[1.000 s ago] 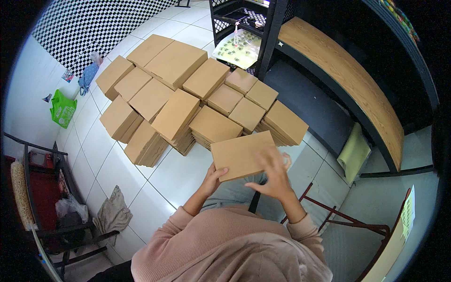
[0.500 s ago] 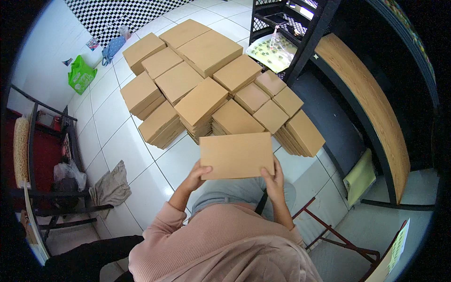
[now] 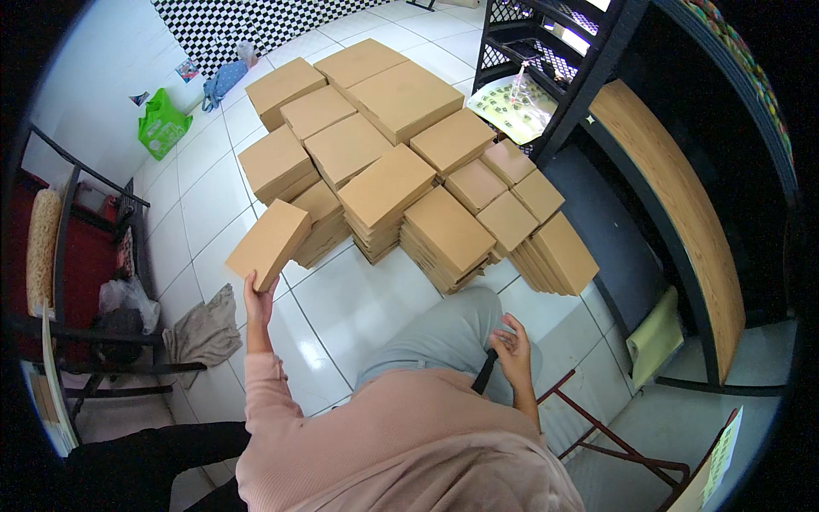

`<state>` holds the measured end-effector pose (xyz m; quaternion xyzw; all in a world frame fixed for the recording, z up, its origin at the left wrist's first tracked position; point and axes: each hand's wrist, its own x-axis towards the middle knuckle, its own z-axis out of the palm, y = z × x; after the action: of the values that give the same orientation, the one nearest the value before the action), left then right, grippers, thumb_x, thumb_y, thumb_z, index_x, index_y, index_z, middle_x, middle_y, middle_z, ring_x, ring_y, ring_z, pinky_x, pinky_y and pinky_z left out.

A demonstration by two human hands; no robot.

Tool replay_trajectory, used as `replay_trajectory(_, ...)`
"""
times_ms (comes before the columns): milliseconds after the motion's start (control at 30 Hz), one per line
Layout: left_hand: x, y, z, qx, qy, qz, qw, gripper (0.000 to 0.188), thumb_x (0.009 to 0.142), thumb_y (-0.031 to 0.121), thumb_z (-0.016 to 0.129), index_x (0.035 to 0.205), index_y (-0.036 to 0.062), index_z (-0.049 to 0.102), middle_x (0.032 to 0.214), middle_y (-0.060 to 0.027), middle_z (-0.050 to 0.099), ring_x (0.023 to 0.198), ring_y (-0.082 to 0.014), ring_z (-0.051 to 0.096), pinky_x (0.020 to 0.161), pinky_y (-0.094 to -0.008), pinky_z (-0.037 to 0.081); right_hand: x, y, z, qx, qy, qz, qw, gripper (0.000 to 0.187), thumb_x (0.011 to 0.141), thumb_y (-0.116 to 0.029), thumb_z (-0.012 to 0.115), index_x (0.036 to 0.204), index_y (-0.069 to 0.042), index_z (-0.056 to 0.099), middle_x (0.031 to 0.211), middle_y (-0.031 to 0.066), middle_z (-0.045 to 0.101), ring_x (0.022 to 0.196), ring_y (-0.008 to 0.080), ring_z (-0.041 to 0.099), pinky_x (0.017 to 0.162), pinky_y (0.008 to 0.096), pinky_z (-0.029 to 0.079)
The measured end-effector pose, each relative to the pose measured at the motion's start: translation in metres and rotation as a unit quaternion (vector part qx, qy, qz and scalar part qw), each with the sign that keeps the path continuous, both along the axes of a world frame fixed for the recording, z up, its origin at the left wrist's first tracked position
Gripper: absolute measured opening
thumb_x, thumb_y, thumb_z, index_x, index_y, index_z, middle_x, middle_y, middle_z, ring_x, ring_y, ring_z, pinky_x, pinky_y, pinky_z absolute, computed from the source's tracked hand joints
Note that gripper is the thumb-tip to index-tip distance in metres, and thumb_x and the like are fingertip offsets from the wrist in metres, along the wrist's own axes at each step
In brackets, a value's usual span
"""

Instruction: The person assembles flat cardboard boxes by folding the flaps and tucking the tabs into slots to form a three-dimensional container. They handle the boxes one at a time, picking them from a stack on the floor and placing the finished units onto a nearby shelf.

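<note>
A flat brown cardboard box (image 3: 270,241) is gripped at its near end by my left hand (image 3: 259,300), tilted out to the left. Its far end reaches over the front-left stack of boxes (image 3: 317,239) and hides part of it. Over my right thigh, my right hand (image 3: 512,352) is empty, its fingers loosely bent and apart, beside a dark strap (image 3: 485,372). Ahead of me, many more brown boxes stand on the floor in close stacks, among them a middle stack (image 3: 388,188), a front stack (image 3: 449,229) and a right-hand stack (image 3: 565,254).
White tiles (image 3: 328,316) cover the floor. A black rack (image 3: 533,38) and a wood-topped bench (image 3: 674,196) stand on the right. At left are a green bag (image 3: 162,126), a grey cloth (image 3: 205,328) and a dark metal frame (image 3: 60,256). A reddish folding frame (image 3: 610,435) is at lower right.
The box has gone from in front of me, between both hands, to the front-left stack in my left hand. My right hand has let go of it. The view has shifted slightly.
</note>
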<state>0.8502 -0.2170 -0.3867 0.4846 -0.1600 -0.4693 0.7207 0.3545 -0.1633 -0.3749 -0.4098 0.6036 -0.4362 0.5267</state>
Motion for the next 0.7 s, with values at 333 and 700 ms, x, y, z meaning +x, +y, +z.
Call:
replay_trajectory(333,0.023,-0.090,-0.052,0.049,0.012,-0.065,0.997,0.041,0.079,0.030,0.051,0.111,0.0053,0.043,0.106,-0.0088,0.050,0.100,-0.0209,0.046,0.081,-0.0358,0.041,-0.002,0.007,-0.001,-0.056,0.095,0.019,0.994,0.049,0.069,-0.006,0.066,0.114,-0.003,0.046,0.111,0.0105,0.048,0.090,0.0176,0.053,0.072,0.0280,0.044)
replay_trajectory(700,0.034,-0.128,-0.099,0.289,-0.350,0.058,0.889,0.057,0.081,0.044,0.047,0.112,-0.0036,0.047,0.109,-0.0154,0.051,0.100,-0.0228,0.048,0.086,-0.0338,0.036,0.008,0.016,-0.002,-0.043,0.093,0.016,0.995,0.045,0.069,-0.004,0.065,0.111,-0.002,0.048,0.108,0.0101,0.049,0.088,0.0178,0.054,0.074,0.0279,0.044)
